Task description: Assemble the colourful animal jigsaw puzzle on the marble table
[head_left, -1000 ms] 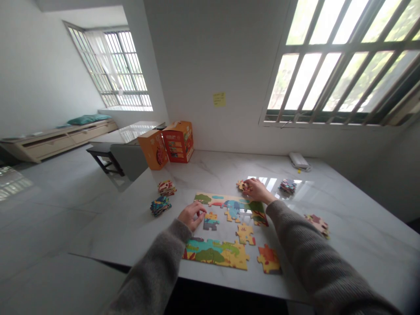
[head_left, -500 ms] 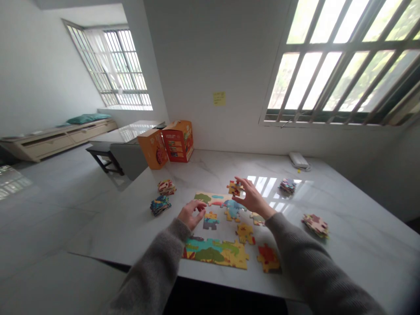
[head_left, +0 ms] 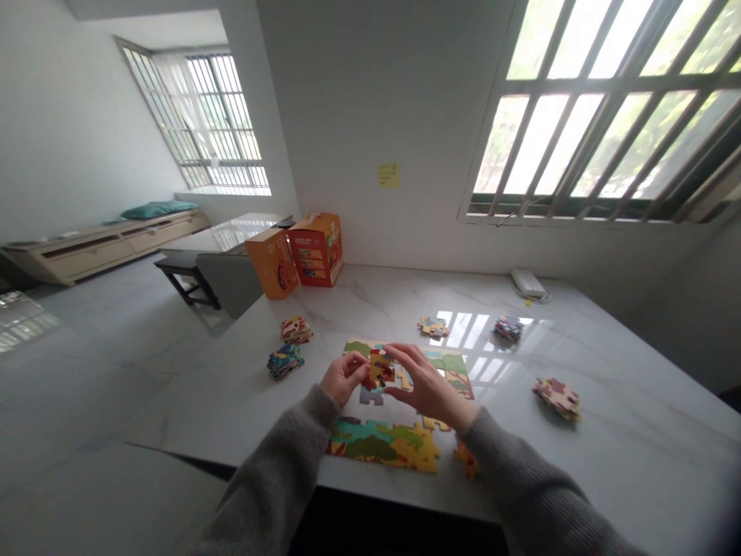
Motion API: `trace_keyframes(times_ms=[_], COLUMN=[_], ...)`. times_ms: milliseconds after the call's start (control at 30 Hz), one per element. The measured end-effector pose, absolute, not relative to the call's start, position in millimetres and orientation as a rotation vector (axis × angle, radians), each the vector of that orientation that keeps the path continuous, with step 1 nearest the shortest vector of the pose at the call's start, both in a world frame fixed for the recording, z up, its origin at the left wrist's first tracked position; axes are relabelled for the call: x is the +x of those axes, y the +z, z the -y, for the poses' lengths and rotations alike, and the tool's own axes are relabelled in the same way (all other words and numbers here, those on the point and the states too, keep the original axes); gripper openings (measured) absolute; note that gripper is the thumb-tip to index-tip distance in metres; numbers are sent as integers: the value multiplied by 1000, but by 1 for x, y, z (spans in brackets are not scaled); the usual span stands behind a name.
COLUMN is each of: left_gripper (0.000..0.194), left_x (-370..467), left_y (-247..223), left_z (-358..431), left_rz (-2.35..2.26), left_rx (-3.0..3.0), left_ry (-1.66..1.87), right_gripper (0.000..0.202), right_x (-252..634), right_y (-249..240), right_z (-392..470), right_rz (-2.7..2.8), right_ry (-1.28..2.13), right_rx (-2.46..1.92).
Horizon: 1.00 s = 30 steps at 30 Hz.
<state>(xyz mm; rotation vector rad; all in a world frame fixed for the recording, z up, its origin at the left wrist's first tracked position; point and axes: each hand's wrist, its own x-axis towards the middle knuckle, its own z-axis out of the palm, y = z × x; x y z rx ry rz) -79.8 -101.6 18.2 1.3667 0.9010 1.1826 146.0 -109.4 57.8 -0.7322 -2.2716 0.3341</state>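
A puzzle piece in yellow, red and brown is raised between my two hands over the partly joined jigsaw. My left hand pinches its left edge. My right hand grips it from the right, fingers at the top and thumb below. Beneath lies a joined strip of puzzle with green, teal and yellow animal scenery. Another joined section reaches out behind my right hand. A grey-bottomed piece sits below the held one. Near my right wrist, an orange-red piece is partly covered by the sleeve.
Two stacks of pieces, one red and cream and one blue, stand at left. Further stacks are at right. A loose piece lies beyond the puzzle. Orange boxes and a white device stand at the back.
My right hand has brought the puzzle piece left and nearer to me. My left hand, empty before, now holds its left edge. A loose piece at the back has come into view.
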Motion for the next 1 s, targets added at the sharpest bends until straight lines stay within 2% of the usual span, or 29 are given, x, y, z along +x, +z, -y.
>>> trace_keyframes(times_ms=[200, 333, 567, 833, 1000], left_gripper=[37, 36, 39, 37, 38], left_x=[-90, -92, -87, -87, -87], left_y=[21, 19, 19, 11, 10], left_z=[95, 93, 98, 100, 101], left_rz=[-1107, -1096, -1019, -985, -951], left_rx=[1249, 1258, 1378, 1478, 1478], left_ry=[1447, 1431, 1273, 1136, 1085], right_gripper=[38, 26, 24, 37, 30], right_x=[167, 187, 182, 147, 134], right_y=[50, 50, 56, 55, 52], right_z=[90, 77, 84, 92, 92], right_rz=[2031, 1839, 1975, 2039, 1933], right_ry=[332, 382, 606, 879, 1045], right_rx=[-923, -1019, -1067, -945, -904])
